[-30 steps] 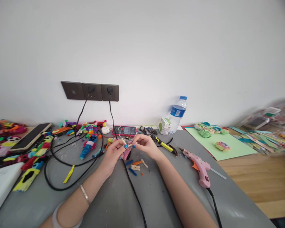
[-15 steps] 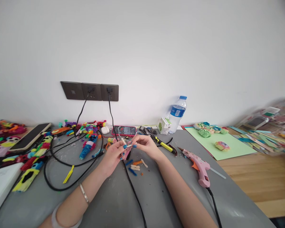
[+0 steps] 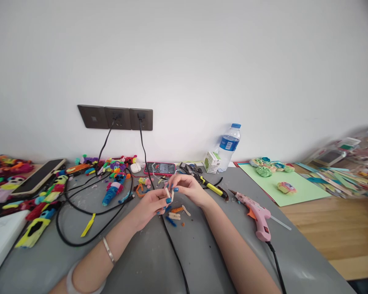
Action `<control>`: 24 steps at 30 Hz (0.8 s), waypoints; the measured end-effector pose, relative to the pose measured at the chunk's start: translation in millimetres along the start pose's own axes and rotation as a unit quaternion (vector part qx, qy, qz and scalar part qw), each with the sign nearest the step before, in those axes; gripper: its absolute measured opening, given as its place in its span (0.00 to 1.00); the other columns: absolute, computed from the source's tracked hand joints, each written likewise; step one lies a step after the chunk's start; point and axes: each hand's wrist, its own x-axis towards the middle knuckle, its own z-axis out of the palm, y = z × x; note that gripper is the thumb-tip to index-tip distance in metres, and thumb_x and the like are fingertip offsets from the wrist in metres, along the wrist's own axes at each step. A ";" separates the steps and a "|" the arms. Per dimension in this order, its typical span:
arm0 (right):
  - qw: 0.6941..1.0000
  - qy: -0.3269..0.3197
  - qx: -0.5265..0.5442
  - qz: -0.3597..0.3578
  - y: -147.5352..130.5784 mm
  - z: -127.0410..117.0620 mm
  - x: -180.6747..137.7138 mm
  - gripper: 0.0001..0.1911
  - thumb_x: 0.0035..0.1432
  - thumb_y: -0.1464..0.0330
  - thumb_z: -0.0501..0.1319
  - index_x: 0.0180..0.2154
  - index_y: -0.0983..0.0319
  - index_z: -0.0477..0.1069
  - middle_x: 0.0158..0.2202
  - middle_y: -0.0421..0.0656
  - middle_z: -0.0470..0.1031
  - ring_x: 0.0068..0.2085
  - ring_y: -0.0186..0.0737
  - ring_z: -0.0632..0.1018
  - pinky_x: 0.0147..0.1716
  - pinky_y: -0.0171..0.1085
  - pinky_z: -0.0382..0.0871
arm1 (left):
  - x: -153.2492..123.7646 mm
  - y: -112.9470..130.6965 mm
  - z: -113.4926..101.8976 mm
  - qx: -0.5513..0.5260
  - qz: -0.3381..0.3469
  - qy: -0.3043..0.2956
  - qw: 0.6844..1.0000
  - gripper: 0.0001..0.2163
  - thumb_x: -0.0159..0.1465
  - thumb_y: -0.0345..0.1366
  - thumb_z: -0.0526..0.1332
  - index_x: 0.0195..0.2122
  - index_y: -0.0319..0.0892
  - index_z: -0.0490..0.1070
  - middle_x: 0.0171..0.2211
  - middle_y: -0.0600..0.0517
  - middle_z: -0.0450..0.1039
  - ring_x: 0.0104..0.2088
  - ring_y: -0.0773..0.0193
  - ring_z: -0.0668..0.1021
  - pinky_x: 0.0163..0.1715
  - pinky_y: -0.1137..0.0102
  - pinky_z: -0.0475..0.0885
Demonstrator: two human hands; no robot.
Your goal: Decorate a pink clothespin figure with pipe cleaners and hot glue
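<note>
My left hand (image 3: 153, 205) and my right hand (image 3: 187, 188) meet over the middle of the grey table. Pinched between the fingers of my left hand is a short white pipe cleaner piece (image 3: 167, 192). The right hand's fingertips close on a second white strip (image 3: 172, 195) right beside it; whether the two are joined I cannot tell. Just below the hands lie cream pipe cleaner pieces (image 3: 174, 216), an orange piece (image 3: 177, 210) and a blue piece (image 3: 171, 221). Fingers hide part of what is held.
A pink glue gun (image 3: 257, 216) lies on the right, near yellow-handled pliers (image 3: 213, 188). Behind stand a water bottle (image 3: 229, 147) and a small box (image 3: 211, 162). Black cables (image 3: 93, 244) loop beside colourful pipe cleaner figures (image 3: 115, 190). Green paper (image 3: 306, 194) holds crumpled flowers.
The white pieces have turned from slanted or nearly level to more upright between my fingers. My left hand has shifted slightly right, and the pink thing beneath it no longer shows.
</note>
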 end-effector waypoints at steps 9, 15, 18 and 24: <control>0.998 -0.049 0.019 0.040 4.3 -2.8 -3.5 0.08 0.55 0.65 0.70 0.32 0.63 0.76 0.34 0.44 0.77 0.36 0.38 0.78 0.39 0.39 0.71 | 0.6 -1.4 -0.2 0.031 -0.032 -0.040 0.998 0.14 0.54 0.44 0.70 0.30 0.38 0.72 0.26 0.55 0.59 0.25 0.72 0.59 0.24 0.74 0.55; 0.997 -0.056 0.025 0.048 3.9 -2.5 -3.9 0.09 0.56 0.64 0.69 0.32 0.63 0.74 0.33 0.43 0.78 0.33 0.37 0.78 0.37 0.39 0.72 | -2.1 1.2 2.9 0.036 -0.045 -0.039 0.998 0.14 0.54 0.44 0.70 0.29 0.38 0.71 0.26 0.55 0.59 0.25 0.72 0.59 0.24 0.74 0.56; 0.999 -0.025 0.012 0.044 2.6 -2.1 -2.9 0.10 0.55 0.63 0.70 0.32 0.62 0.74 0.32 0.43 0.77 0.33 0.37 0.77 0.37 0.38 0.72 | 0.2 -1.5 1.9 0.049 -0.011 -0.006 0.999 0.14 0.56 0.44 0.68 0.31 0.39 0.71 0.27 0.55 0.60 0.25 0.72 0.61 0.24 0.74 0.57; 0.998 0.046 -0.024 0.037 3.0 -2.4 0.8 0.11 0.53 0.62 0.71 0.31 0.61 0.74 0.31 0.41 0.75 0.34 0.36 0.75 0.38 0.37 0.70 | 9.1 -10.7 -6.7 0.182 0.128 0.093 0.970 0.10 0.58 0.41 0.66 0.32 0.40 0.72 0.27 0.55 0.66 0.27 0.68 0.67 0.28 0.73 0.63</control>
